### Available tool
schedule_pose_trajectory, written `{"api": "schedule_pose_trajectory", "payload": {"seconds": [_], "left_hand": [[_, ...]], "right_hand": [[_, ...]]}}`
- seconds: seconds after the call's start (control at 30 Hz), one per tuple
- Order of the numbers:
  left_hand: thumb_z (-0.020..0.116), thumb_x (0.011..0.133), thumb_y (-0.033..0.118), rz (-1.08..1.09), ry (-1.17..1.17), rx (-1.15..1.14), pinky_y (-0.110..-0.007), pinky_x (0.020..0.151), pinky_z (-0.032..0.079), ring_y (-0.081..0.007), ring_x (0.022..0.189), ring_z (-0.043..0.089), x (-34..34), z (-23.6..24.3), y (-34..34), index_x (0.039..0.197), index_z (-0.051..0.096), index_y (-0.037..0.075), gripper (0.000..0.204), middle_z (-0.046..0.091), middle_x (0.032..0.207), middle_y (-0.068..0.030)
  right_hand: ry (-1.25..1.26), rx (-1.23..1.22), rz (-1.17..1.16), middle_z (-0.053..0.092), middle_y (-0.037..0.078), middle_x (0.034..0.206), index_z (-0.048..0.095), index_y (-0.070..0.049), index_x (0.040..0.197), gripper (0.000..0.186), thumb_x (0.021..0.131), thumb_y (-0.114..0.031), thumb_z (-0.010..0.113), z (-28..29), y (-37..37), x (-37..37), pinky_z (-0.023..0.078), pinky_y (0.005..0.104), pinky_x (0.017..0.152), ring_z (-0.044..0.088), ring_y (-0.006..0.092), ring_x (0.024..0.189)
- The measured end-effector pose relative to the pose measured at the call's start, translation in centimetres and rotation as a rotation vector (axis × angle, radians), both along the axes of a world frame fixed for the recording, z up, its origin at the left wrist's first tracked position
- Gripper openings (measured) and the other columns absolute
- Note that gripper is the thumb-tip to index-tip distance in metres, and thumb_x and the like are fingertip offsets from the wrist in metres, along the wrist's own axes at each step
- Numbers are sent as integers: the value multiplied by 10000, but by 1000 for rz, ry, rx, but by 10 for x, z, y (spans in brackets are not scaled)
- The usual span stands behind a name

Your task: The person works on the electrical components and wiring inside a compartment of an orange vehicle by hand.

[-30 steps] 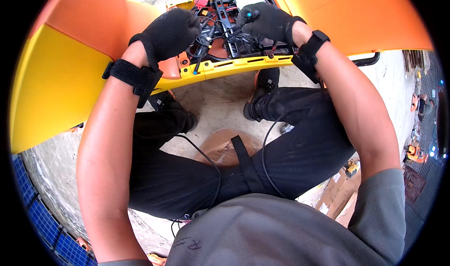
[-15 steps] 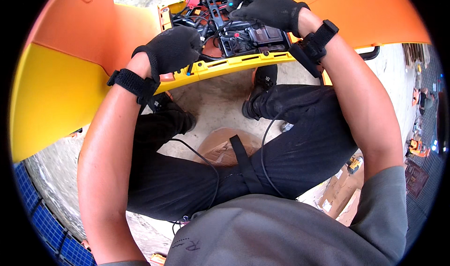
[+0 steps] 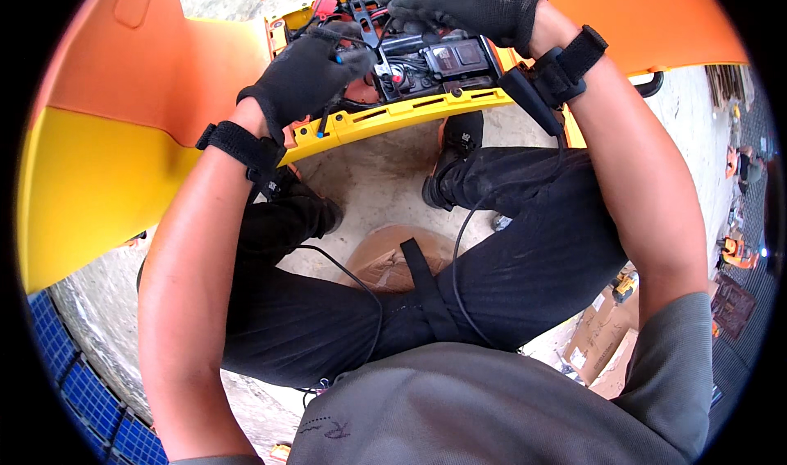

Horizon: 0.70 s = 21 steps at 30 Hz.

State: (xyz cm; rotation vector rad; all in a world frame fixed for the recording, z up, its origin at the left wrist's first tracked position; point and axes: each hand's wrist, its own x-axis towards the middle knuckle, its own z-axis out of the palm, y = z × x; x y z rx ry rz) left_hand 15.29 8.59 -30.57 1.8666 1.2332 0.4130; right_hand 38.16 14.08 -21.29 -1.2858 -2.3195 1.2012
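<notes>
An orange and yellow moulded shell (image 3: 123, 161) lies in front of me, and its open compartment (image 3: 426, 59) is packed with black parts and red and black wires. Both my hands wear black gloves and wrist straps. My left hand (image 3: 305, 75) curls over the compartment's left side, with a small blue-tipped tool (image 3: 336, 56) between its fingers. My right hand (image 3: 471, 2) reaches over the far side, its fingertips pinched on a black part by the wires. What it pinches is partly hidden. A black bracket (image 3: 363, 20) stands between the hands.
I sit with my legs in black trousers (image 3: 525, 243) and black shoes (image 3: 455, 157) on a concrete floor (image 3: 377, 178). A brown seat (image 3: 385, 260) shows between my knees, and thin black cables run down my lap. A cardboard box (image 3: 598, 334) lies at lower right and blue tiles (image 3: 74, 391) at lower left.
My right hand has moved from the middle of the compartment to its far side. My left hand has slid slightly back toward the near yellow rim.
</notes>
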Motion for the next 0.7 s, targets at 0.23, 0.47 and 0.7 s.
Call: {"api": "schedule_pose_trajectory", "payload": {"seconds": [0.23,0.47,0.7], "left_hand": [[541,914,159,-20,-67,254,-353,726,550,-285,827,682,-19,-16,18,1197,611,63,307,700,929,-145],[506,971,537,459,-403,-643,-289,553,563,-196,651,698,-19,3,18,1041,603,23,528,693,773,-126],[510,1007,285,109,-587,-601,-299,786,584,-167,901,688,-27,6,18,1267,548,29,366,660,1116,-89]], "right_hand": [[69,-293,-26,693,67,784,704,-22,952,144,848,-114,666,6,0,2,523,275,622,634,141,676],[-85,-299,560,661,78,791,669,-37,902,207,857,-239,655,-15,-56,-14,517,302,615,632,135,674],[-405,39,761,675,158,1039,673,-90,1089,303,815,-159,565,-24,-102,-14,513,421,850,649,315,992]]}}
